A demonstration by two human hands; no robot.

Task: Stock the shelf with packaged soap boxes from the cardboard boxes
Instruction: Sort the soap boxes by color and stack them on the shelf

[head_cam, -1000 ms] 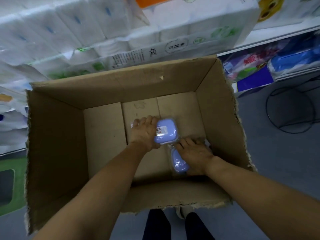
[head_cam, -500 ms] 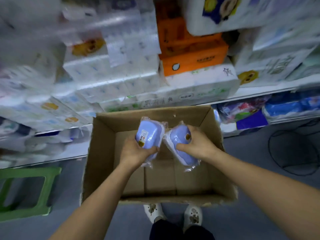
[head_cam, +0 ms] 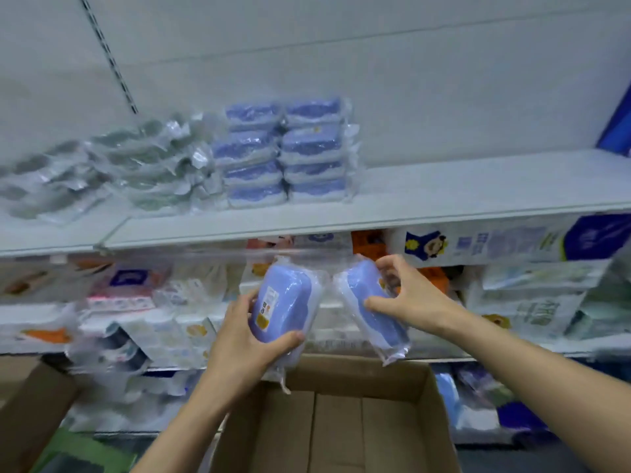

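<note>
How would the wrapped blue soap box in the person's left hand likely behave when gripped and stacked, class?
The soap box in the left hand probably stays rigid: its rounded shell keeps shape. Its glossy loose wrap may slip. It likely stacks flat, like the shelf stacks.

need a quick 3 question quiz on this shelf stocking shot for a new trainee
1. True or false: each of the hands holds one blue soap box.
2. How many stacks of blue soap boxes stand on the top shelf?
3. Multiple choice: the soap box with the label facing the camera is in A) the left hand B) the right hand C) the cardboard box.

Key
1. True: left hand grips the labelled soap box, right hand grips the other soap box.
2. Two stacks, side by side on the top shelf.
3. A; what shows of the cardboard box floor is bare.
</note>
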